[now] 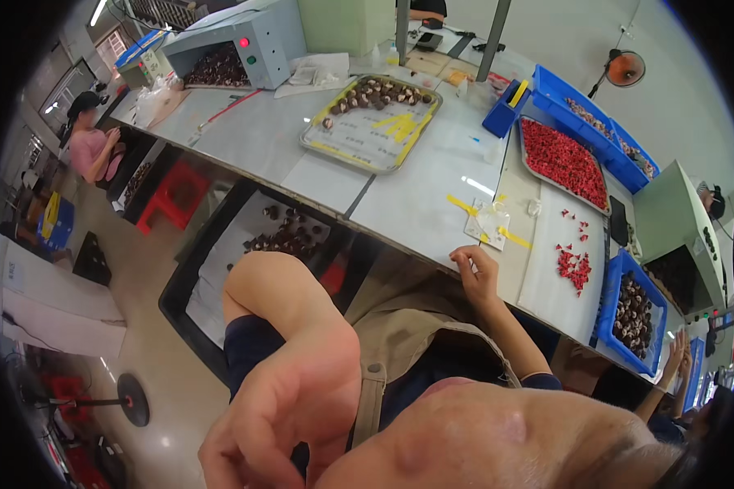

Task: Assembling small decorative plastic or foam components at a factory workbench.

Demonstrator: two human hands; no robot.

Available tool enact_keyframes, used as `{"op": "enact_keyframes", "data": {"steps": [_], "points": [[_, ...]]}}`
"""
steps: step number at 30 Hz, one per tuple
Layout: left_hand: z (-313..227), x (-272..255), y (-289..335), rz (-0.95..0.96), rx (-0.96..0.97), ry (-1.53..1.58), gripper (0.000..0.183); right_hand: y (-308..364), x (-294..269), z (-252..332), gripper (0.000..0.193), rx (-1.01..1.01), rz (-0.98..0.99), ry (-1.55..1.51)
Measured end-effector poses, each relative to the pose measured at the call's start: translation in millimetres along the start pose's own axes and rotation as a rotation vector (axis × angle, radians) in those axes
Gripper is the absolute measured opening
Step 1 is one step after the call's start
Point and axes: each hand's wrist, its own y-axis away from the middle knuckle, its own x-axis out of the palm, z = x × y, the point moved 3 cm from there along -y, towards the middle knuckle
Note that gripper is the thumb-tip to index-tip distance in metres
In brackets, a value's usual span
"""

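- Your right hand (475, 273) rests at the table (416, 204) edge, fingers curled, holding nothing visible, near the small clear bag (488, 222).
- Your left hand (257, 440) hangs loose and empty.
- Red pieces (573, 265) lie scattered and unsorted well to the right.

Long pale bench (416, 204) carrying a metal tray of dark round pieces (373, 121), a flat tray of red pieces (564, 161), blue plastic bins (632, 314), a grey machine box (249, 45).

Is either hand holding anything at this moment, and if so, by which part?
Nothing can be seen held. The right hand rests at the table edge, fingers curled with nothing visible in them; the left hand hangs low, apparently empty.
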Motion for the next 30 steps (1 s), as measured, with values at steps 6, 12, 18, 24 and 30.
{"op": "enact_keyframes", "data": {"steps": [6, 12, 18, 24, 30], "points": [[-15.0, -31.8, 34.8, 0.336, -0.102, -0.318, 0.014, 6.8, -17.5, 0.4, 0.007, 0.094, -0.014, -0.008], [-1.6, -147.4, 114.2, 0.857, -1.034, -0.974, 0.009, 16.3, -39.2, -6.0, 0.006, 0.081, -0.116, 0.04], [61.9, -288.2, 286.0, 1.131, -1.435, -1.091, 0.027, 25.8, -54.7, 0.5, 0.005, 0.108, -0.163, 0.208], [137.4, -357.6, 422.8, 1.396, -1.44, -1.25, 0.044, 35.6, -56.8, -6.0, 0.004, 0.122, -0.271, 0.443], [174.1, -385.6, 480.9, 1.676, -1.69, -1.34, 0.064, 29.9, -46.9, -13.8, 0.006, -0.015, -0.223, 0.651]]}}
